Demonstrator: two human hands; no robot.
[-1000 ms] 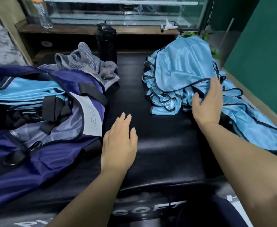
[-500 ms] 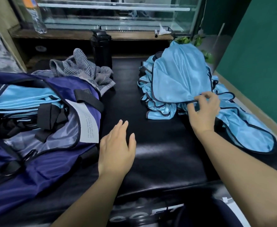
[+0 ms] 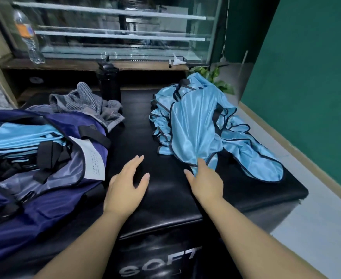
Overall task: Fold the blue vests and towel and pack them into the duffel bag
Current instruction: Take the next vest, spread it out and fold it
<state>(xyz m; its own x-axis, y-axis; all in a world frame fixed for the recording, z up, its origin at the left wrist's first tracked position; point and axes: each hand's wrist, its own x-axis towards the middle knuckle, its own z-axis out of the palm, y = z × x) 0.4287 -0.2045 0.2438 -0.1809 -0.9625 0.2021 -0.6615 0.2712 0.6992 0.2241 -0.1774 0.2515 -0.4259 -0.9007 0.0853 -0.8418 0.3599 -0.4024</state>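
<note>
A heap of light blue vests (image 3: 244, 141) with dark trim lies on the right of the black padded box (image 3: 165, 198). My right hand (image 3: 205, 181) pinches the hem of the top vest (image 3: 193, 125) and holds it stretched toward me off the heap. My left hand (image 3: 126, 186) hovers flat and relaxed above the black surface, holding nothing. The navy duffel bag (image 3: 44, 198) lies open on the left with folded blue vests (image 3: 22, 133) inside. A crumpled grey striped towel (image 3: 87, 103) sits behind the bag.
A black bottle (image 3: 109, 83) stands at the back between towel and heap. Behind it runs a wooden shelf (image 3: 75, 65) with a plastic water bottle (image 3: 28, 39) and a glass case. A green wall (image 3: 306, 77) and pale floor lie to the right.
My right hand closed on the top vest's hem and drew it toward me and to the left, off the heap. My left hand stayed roughly in place.
</note>
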